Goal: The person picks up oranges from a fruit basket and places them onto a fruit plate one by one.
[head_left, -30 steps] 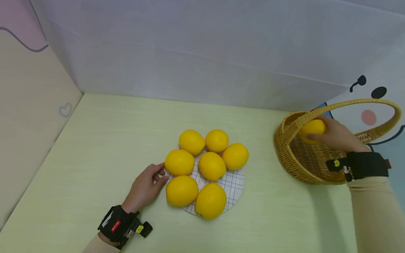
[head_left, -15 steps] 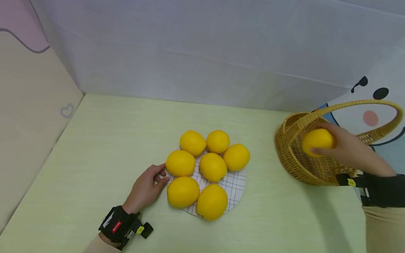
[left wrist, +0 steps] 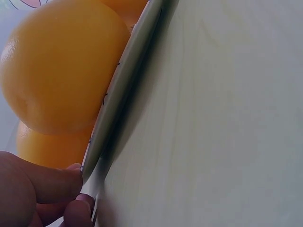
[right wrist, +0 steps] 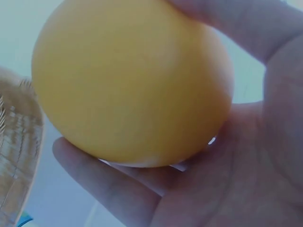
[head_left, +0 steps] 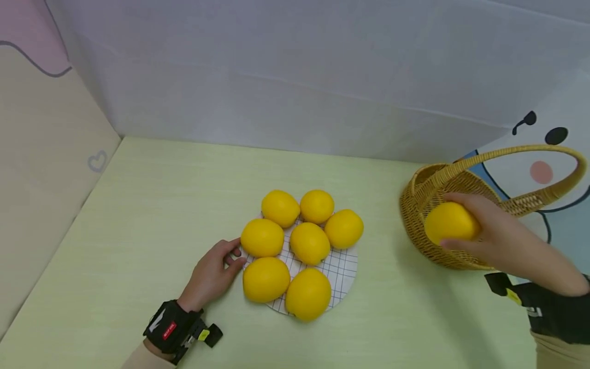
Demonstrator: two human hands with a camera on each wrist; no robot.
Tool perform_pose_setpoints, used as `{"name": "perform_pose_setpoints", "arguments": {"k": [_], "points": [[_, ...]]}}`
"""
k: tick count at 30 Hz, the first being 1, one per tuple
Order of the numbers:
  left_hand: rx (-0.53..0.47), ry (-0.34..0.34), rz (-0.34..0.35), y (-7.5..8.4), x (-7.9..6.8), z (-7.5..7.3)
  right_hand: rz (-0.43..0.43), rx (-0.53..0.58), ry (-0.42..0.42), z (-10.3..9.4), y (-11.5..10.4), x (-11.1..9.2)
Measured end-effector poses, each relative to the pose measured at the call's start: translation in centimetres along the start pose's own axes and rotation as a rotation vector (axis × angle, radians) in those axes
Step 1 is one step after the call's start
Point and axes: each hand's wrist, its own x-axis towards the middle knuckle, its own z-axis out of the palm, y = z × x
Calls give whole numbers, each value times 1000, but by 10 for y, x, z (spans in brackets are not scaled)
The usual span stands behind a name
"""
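Note:
My right hand (head_left: 488, 230) grips a yellow lemon (head_left: 449, 223) (right wrist: 130, 80) in the air, in front of the near rim of a wicker basket (head_left: 430, 197). Several more lemons (head_left: 309, 242) lie on a round white plate with a grid pattern (head_left: 343, 269) at the middle of the table. My left hand (head_left: 216, 271) rests at the plate's left edge, and its fingertips (left wrist: 71, 179) pinch the plate rim (left wrist: 118, 99).
The basket has a tall arched handle (head_left: 530, 151) and stands at the right of the pale green table (head_left: 161, 205). A grey wall runs along the back, and a beige panel (head_left: 46, 154) closes the left side.
My right hand has lifted the lemon out of the basket and moved it toward me and slightly left, over the basket's near rim. The left hand has stayed at the plate.

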Motion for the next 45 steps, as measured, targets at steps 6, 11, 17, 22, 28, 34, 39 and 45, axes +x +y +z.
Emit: {"name": "perform_pose_setpoints", "arguments": {"k": [6,11,17,22,28,34,39,45], "points": [[4,3,6,-1,0,0,-88,-12,35,8,-24,-7],[8,6,8,-1,1,1,-141,-3,20,20,-45,-11],[9,7,9,-1,1,1,-155,23,-19,38,-71,-9],[7,17,18,-1,0,0,-160,28,-53,53,-86,-4],[4,10,16,-1,0,1,-190,40,-76,76,-95,2],[6,7,10,-1,1,1,-226,29,-95,97,-100,7],[9,9,10,-1,1,1,-253,16,-84,113,-104,10],[12,18,9,-1,0,1,-291,14,-92,126,-106,14]]}}
